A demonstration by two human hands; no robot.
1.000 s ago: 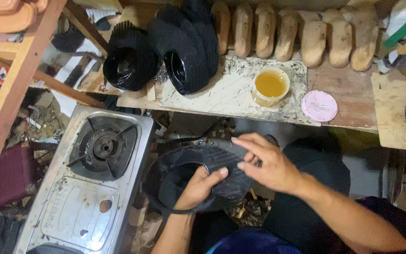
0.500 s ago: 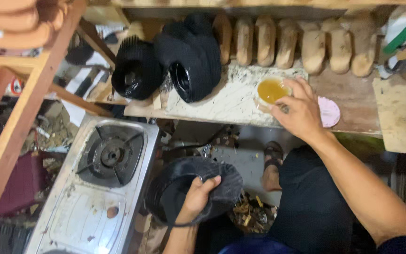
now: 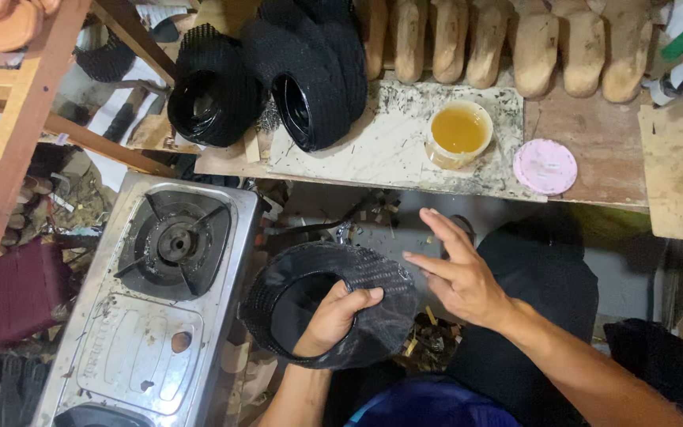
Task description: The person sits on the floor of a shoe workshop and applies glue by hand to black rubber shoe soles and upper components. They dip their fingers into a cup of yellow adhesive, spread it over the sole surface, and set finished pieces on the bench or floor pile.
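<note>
The grip of the left hand [image 3: 333, 316] is clenched on a black woven shoe upper [image 3: 326, 304], fingers curled inside its opening and thumb pressed over the rim, holding it in front of the person's lap. The right hand [image 3: 456, 273] is released, fingers spread and slightly bent, just beside the shoe upper on its right and not touching it. Everything else can be placed from that shoe upper: to its left sits a steel gas stove [image 3: 152, 300] with one burner grate showing; above it runs the wooden worktop [image 3: 586, 142], on which a stained pale slab [image 3: 381, 142] lies. On the slab stands an open tub of yellow liquid [image 3: 458, 133], probably glue, though the view cannot confirm it. Right of the tub lies a round pink lid [image 3: 545, 167]. Up and to the left of the held piece, more black shoe uppers [image 3: 278, 75] are heaped at the worktop's end. Along the far edge stands a row of tan wooden shoe forms [image 3: 515, 39]. Below the held piece, scraps [image 3: 428, 336] litter the floor near the person's dark trousers [image 3: 547, 292].
</note>
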